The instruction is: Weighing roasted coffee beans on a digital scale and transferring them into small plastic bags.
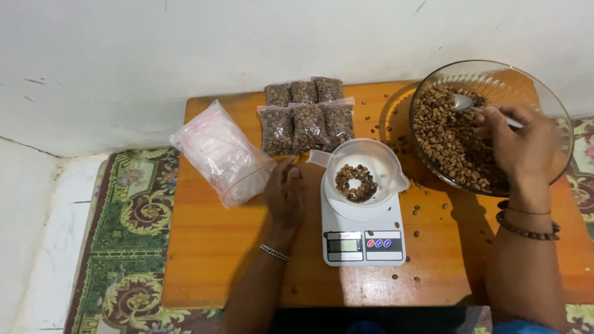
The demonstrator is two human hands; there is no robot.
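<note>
Right hand (516, 145) holds spoon (464, 102) in glass bowl (544, 86) of beans

Right hand (518, 143) with spoon (470, 104) in glass bowl (544, 93) of beans, left hand (284, 195) beside scale (363, 238).

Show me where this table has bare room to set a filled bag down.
Free: the table's near-left part, bordered by the left hand, the scale and the stack of empty bags. Crowded: the back, with filled bags, and around the glass bowl, with loose beans.

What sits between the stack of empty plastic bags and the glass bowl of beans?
In the head view: the left hand, then the white cup of beans on the scale.
</note>
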